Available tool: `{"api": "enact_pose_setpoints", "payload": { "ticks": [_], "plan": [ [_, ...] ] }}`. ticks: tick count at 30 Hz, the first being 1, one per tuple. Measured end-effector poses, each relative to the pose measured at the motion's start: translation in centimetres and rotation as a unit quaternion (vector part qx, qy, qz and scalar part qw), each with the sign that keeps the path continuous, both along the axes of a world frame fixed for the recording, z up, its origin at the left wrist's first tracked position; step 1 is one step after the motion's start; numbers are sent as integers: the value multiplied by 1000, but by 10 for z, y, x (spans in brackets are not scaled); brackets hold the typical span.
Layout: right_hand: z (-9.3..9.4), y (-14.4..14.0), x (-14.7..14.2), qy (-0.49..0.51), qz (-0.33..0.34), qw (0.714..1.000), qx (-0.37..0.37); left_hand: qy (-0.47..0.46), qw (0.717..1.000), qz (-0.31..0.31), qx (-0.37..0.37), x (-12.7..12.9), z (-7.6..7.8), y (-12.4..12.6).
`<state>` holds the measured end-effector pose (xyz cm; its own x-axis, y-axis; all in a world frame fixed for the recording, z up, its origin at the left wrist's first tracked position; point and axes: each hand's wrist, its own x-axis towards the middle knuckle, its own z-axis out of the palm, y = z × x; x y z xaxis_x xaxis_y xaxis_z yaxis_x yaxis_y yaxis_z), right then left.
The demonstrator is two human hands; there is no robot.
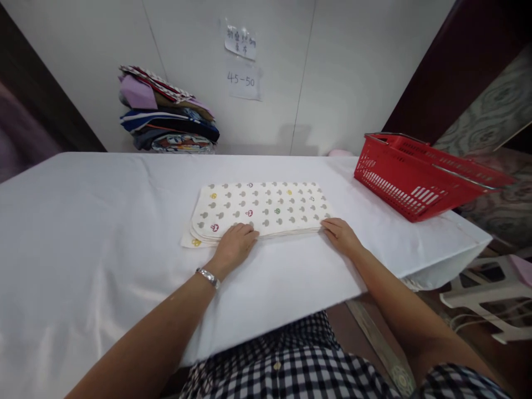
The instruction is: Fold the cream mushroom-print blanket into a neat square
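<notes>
A folded cream cloth [266,208] printed with small grey, red and yellow mushroom shapes lies flat on the white table [83,221], in several layers with rounded corners at its left end. My left hand [233,244] rests palm down on the cloth's near left edge; a silver bracelet is on that wrist. My right hand [341,234] touches the cloth's near right corner with its fingers curled at the edge. Neither hand lifts the cloth.
A red plastic shopping basket [415,177] stands tilted at the table's right end. A stack of folded clothes [166,113] sits against the wall at the back left. Paper notes [243,77] hang on the wall. A white plastic stool [490,293] stands right of the table.
</notes>
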<state>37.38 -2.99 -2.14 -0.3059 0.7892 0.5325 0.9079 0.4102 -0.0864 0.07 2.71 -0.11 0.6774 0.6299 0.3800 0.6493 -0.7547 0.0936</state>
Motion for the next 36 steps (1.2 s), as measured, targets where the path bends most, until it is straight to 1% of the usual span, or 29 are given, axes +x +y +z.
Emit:
{"api": "enact_pose_setpoints", "payload": {
  "ticks": [7,10,13,16,18,20,23,30,33,36],
  "plan": [
    [-4,5,7,17,-17,1000,-6,-11,1000,0,0,0,-1,1],
    [-5,6,9,31,-12,999,-20,-15,1000,-4,8,-1,-3,2],
    [-4,5,11,89,-14,995,-48,-30,999,-11,7,-2,-5,3],
    [-1,5,12,162,-28,984,-76,-38,999,-13,1,-3,-6,4],
    [3,8,11,171,-31,981,-88,-34,999,-11,0,-3,-6,5],
    [6,11,10,146,-31,984,-92,-31,999,-9,3,-3,-6,5],
    [10,14,10,84,-26,992,-93,-29,1000,-7,8,-3,-6,5],
    [14,16,12,-20,4,997,-79,-36,999,-8,6,-3,-4,4],
    [13,16,10,-53,-8,996,-70,-39,999,-9,3,-3,-4,4],
    [10,14,10,-60,-31,997,-45,-45,999,-10,-1,-3,-4,4]
  ]
}}
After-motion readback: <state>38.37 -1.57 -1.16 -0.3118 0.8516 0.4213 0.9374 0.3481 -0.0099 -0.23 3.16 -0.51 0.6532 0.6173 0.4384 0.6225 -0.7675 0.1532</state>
